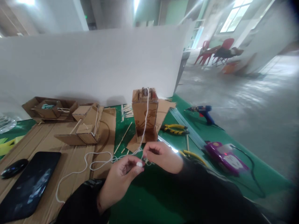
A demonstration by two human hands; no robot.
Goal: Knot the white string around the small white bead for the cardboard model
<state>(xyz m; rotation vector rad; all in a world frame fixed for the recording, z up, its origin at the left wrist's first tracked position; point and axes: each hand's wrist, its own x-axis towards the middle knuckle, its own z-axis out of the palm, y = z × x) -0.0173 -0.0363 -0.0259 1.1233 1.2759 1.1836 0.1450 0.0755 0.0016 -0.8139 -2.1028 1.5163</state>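
Observation:
My left hand (120, 177) pinches a small white knotted bundle of string (139, 164) between thumb and fingertips. Just to its right, my right hand (164, 156) is closed, its thumb and forefinger pinching the white string (146, 121) near the bundle. That string runs over the top of an upright cardboard tower (144, 116) and hangs down its front towards my hands. Loose loops of the string lie to the left across the cardboard sheet and the green table. The exact shape of the bundle is partly covered by my fingers.
Cardboard models (86, 127) stand on a cardboard sheet (35, 140) at left, with a black phone (30, 183) and mouse (14, 168). To the right lie yellow-handled pliers (175, 129), a blue glue gun (204, 112), clear sticks (187, 127) and a purple power strip (225, 157).

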